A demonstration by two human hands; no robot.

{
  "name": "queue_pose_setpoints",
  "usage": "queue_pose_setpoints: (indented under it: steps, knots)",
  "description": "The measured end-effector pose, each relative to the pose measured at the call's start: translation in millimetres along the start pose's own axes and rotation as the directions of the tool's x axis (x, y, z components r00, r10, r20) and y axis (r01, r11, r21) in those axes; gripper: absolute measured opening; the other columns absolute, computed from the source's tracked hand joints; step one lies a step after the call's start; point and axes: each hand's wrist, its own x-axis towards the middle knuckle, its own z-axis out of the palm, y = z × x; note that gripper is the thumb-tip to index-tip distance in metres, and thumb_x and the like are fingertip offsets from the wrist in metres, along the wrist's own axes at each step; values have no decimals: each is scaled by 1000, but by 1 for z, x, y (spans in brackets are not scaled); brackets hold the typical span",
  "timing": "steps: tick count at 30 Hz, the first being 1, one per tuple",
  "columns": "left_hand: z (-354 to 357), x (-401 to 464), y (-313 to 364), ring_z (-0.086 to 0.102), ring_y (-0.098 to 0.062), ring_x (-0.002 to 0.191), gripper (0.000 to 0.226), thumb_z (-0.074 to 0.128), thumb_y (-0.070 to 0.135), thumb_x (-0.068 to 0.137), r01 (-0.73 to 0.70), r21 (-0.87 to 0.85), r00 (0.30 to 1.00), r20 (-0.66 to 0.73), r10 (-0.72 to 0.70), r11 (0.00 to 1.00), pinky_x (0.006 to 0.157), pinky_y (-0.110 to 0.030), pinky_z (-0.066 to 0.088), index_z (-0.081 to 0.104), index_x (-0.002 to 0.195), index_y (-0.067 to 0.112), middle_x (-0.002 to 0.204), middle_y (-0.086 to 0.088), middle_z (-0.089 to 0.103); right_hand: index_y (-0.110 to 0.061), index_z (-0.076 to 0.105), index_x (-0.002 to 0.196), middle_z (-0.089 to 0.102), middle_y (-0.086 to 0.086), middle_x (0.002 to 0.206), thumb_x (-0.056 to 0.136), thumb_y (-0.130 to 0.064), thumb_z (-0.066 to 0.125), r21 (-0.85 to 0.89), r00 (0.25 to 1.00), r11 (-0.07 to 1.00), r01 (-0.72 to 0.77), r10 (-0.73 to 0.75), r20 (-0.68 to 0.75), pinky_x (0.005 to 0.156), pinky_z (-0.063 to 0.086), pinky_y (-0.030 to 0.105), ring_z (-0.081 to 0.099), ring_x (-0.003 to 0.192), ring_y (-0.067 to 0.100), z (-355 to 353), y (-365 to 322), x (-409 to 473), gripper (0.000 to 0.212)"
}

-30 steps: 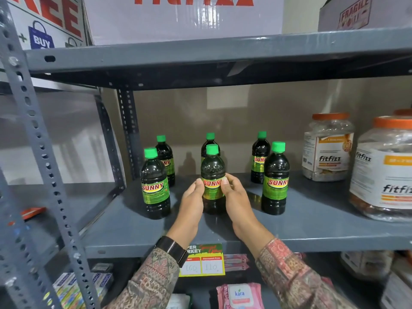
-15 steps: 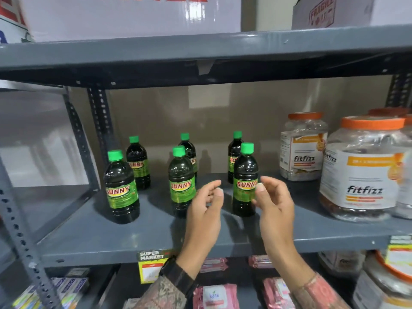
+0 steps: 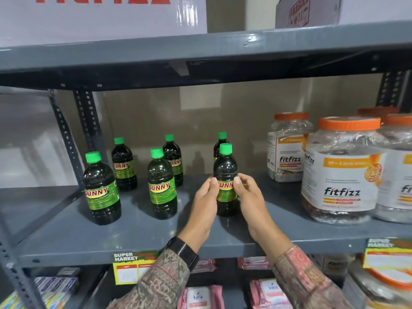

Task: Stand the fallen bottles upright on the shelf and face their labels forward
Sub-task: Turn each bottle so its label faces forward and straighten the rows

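Standing upright on the grey shelf (image 3: 73, 238), six dark bottles with green caps sit in two rows of three. The front right bottle (image 3: 225, 168) is clasped from both sides — the left hand (image 3: 204, 205) presses in from nine o'clock, the right hand (image 3: 250, 201) from three o'clock, thumbs resting on its green label, which faces forward with part of the red lettering showing between them. Its base sits on the shelf. At about twelve o'clock from it, the back right bottle (image 3: 217, 150) is mostly hidden, only cap and shoulder showing. The front middle bottle (image 3: 161, 186) stands at nine o'clock, apart from the hands, label forward; the front left bottle (image 3: 101, 190) is farther out the same way. Two more stand behind them — back middle (image 3: 175, 161) and back left (image 3: 123, 165). At three o'clock, well apart, stand clear jars (image 3: 341, 172) with orange lids.
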Motion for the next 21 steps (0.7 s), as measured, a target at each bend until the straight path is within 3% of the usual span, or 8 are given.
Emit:
queue_pose_setpoints:
  steps: [6,9,13,18,21]
  knots:
    - [8,4,1,74,-12,114,30,44,32,112,18,-22,1000,-3,-18,1000,105,-33,56,74,113,31,111,8,82,-21,64,128,73,1,122,110,-28,49,6,1000,1000,-21,21,17,83,52,24,69,109,9,-10,-4,5,24]
    - [9,7,1,75,-11,108,34,42,38,112,76,-67,996,-36,-78,995,110,-40,53,74,111,28,105,9,83,-26,68,128,76,-8,119,111,-32,46,55,998,997,-62,62,16,85,51,24,69,111,3,-11,-7,6,28]
    - [14,8,-2,73,-20,119,50,40,54,108,148,-91,988,-32,-151,985,116,-49,49,73,127,22,121,-4,80,-32,72,123,79,-14,110,112,-35,42,152,989,979,-139,130,67,83,52,22,72,102,-1,-4,-7,5,32]
    - [17,3,-5,73,-21,119,44,41,51,109,147,-105,987,-45,-152,984,116,-49,49,72,126,25,121,-5,80,-30,64,141,75,-6,128,113,-29,39,114,992,988,-101,92,83,93,54,25,70,115,7,1,-5,-3,37]
    - [14,1,-4,72,-20,121,44,41,51,109,132,-87,991,-26,-135,987,117,-48,48,71,129,25,123,-3,80,-28,63,142,75,-6,128,113,-30,39,93,992,992,-86,77,96,88,54,21,70,116,7,-1,-6,-6,37]
